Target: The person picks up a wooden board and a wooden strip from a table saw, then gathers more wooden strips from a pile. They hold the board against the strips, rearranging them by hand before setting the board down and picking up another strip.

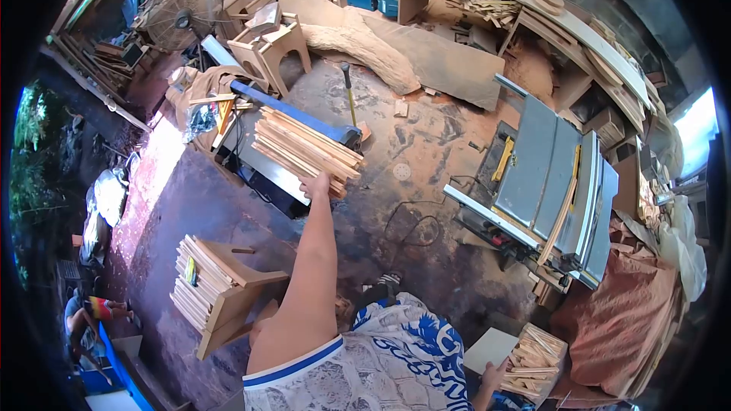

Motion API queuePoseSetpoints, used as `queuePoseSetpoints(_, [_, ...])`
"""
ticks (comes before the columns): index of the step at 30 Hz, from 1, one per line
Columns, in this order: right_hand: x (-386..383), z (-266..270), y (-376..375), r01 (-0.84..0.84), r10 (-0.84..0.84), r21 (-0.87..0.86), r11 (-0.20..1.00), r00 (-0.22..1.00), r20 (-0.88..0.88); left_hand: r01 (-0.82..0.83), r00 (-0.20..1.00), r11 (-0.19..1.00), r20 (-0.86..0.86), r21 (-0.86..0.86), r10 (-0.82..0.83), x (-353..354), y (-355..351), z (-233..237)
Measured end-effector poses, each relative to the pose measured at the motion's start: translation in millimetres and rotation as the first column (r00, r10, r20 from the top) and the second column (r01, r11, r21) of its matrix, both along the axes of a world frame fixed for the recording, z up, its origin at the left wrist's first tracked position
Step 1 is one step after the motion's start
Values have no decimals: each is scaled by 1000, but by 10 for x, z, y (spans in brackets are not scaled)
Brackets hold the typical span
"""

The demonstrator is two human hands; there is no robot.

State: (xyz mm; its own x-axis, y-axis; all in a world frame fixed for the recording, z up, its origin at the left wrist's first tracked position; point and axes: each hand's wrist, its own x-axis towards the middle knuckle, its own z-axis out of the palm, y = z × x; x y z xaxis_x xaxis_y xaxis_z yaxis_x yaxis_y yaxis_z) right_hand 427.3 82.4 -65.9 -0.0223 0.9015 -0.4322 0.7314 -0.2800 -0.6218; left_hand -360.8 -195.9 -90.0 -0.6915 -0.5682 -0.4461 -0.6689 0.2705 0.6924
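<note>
My left hand [317, 186] reaches forward, its fingers curled on a wooden strip at the near lower edge of a stack of wooden strips [304, 144]. The stack lies on a machine with a pale metal bed [278, 176] and a blue bar [285, 110]. Low on the right, my right hand [493, 377] is closed beside a box of thin wood offcuts [534, 358], near a pale flat board [487, 351]. What its fingers hold, if anything, is hidden.
Left of my arm, more strips [190, 281] lean on a wooden stand [228, 301]. A table saw [541, 167] stands to the right, with a cable [415, 228] on the dusty floor. Beyond are a large slab [449, 65] and a fan [183, 15]. Another person [84, 327] is at far left.
</note>
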Motion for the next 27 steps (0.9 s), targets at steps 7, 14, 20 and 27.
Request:
queuePoseSetpoints(7, [310, -125, -356, -22, 20, 71, 997, 999, 27, -66, 995, 997, -75, -51, 62, 151, -71, 76])
queuePoseSetpoints(14, [251, -151, -564, 52, -50, 84, 995, 999, -22, -14, 1000, 992, 25, -123, 17, 213, -241, 262])
queuePoseSetpoints(20, [36, -38, -522, -22, 26, 113, 993, 999, -37, -10, 997, 982, 67, -190, 23, 219, -410, 130])
queuePoseSetpoints(27, [-181, 25, -510, -49, 63, 158, 986, 995, -83, 25, 938, 969, -340, 245, 62, 347, -793, -192])
